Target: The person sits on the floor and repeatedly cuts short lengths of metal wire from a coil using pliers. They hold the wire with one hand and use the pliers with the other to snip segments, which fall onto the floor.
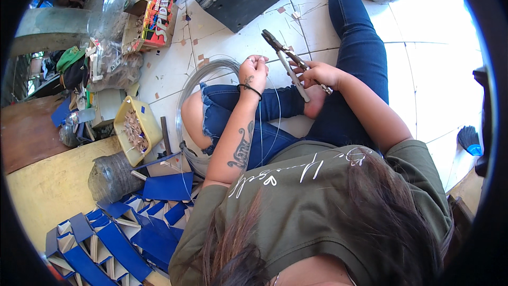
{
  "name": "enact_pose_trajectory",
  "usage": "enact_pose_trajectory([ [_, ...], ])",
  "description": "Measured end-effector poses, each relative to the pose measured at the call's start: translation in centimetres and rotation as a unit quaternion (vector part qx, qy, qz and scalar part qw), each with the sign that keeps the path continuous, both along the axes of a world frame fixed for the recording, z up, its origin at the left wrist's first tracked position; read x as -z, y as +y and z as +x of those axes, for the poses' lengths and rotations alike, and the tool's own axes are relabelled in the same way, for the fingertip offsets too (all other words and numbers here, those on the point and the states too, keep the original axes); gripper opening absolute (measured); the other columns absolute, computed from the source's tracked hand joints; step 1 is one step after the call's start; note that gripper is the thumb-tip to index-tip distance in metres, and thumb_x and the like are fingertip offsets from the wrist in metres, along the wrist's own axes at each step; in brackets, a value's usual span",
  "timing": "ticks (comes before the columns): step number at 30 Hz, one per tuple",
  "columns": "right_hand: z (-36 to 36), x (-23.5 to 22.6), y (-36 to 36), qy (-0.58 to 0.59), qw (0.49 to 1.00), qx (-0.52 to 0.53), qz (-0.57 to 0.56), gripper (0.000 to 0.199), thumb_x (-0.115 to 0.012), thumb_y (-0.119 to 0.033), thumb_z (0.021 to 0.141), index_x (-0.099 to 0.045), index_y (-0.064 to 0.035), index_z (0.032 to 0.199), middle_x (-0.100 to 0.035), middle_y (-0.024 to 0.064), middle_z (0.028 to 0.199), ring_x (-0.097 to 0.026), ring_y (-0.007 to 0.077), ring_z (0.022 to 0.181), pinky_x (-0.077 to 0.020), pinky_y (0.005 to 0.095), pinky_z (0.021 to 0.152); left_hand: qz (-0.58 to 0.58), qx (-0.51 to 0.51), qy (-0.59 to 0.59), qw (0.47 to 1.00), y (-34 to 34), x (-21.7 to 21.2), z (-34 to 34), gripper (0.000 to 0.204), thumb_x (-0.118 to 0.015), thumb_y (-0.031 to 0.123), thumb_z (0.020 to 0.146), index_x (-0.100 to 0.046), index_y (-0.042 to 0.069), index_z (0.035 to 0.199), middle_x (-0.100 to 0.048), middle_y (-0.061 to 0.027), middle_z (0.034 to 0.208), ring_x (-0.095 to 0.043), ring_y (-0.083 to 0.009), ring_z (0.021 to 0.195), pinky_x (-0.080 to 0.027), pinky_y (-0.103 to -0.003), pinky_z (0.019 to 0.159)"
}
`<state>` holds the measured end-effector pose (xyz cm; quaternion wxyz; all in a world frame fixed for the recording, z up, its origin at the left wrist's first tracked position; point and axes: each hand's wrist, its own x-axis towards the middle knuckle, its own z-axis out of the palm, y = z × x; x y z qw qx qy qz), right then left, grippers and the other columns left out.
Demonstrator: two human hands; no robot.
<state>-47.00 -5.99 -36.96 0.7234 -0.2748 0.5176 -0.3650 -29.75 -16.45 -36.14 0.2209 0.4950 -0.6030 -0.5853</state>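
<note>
Bent inward over my lap, my left hand (254, 74) has its fingers closed in a pinch on a thin wire (260, 132), which hangs down across my jeans and loops round. A large coil of the same pale wire (182, 87) rests by my bent left knee, partly hidden behind my left forearm. My right hand (321, 74) grips a pair of long pliers (290, 53). Their dark jaws point up and left, a little above and to the right of my left hand. One handle is light grey, and the two handles are spread apart.
On the left stand a yellow tub (151, 119) of small brown pieces and a printed box (159, 13). Many blue-and-cream pieces (124, 243) are piled at lower left. A dark block (246, 0) stands ahead on the tiled floor, a stick on top. Scraps litter the tiles.
</note>
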Motion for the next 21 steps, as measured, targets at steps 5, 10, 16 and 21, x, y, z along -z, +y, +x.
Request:
enact_pose_trajectory([
  [5,-0.2,-1.0,-0.1,0.027,0.999,-0.031,-0.014,0.050,-0.050,-0.007,0.062,-0.046,-0.0005,0.112,-0.051,0.0113,0.106,-0.050,0.0193,0.093,-0.0444,0.0311,0.075,-0.042,0.045,-0.030,0.998,0.5,-0.7,-0.3,0.017,-0.043,0.010,0.085,-0.054,-0.002,0.083,-0.048,0.0002,0.053,-0.038,-0.0041,0.044,-0.029,-0.019,0.041],
  [10,-0.4,-1.2,-0.2,0.039,0.996,-0.062,-0.041,0.045,-0.042,-0.004,0.063,-0.047,0.0017,0.108,-0.054,0.0110,0.097,-0.053,0.0164,0.085,-0.0421,0.0227,0.072,-0.085,0.069,-0.056,0.992,0.6,-1.0,-0.4,0.017,-0.044,0.010,0.084,-0.055,-0.003,0.081,-0.050,-0.0015,0.053,-0.040,-0.0053,0.045,-0.031,-0.021,0.043],
  [16,-0.4,-0.7,-0.4,-0.027,0.998,-0.059,0.021,0.036,-0.042,-0.002,0.061,-0.048,0.0064,0.095,-0.055,0.0132,0.087,-0.057,0.0218,0.085,-0.0449,0.0287,0.077,-0.114,0.074,-0.042,0.990,0.0,-0.7,-0.3,0.018,-0.045,0.011,0.083,-0.056,-0.003,0.078,-0.053,-0.0047,0.052,-0.042,-0.0072,0.044,-0.033,-0.024,0.044],
  [21,0.0,0.0,-0.3,-0.030,0.999,-0.002,0.021,0.027,-0.046,-0.005,0.064,-0.049,0.0032,0.090,-0.056,0.0115,0.075,-0.059,0.0202,0.072,-0.0474,0.0293,0.064,-0.053,0.080,-0.018,0.995,-0.1,-0.8,-0.6,0.017,-0.043,0.011,0.086,-0.054,-0.002,0.086,-0.048,0.0004,0.055,-0.040,-0.0045,0.046,-0.031,-0.019,0.043],
])
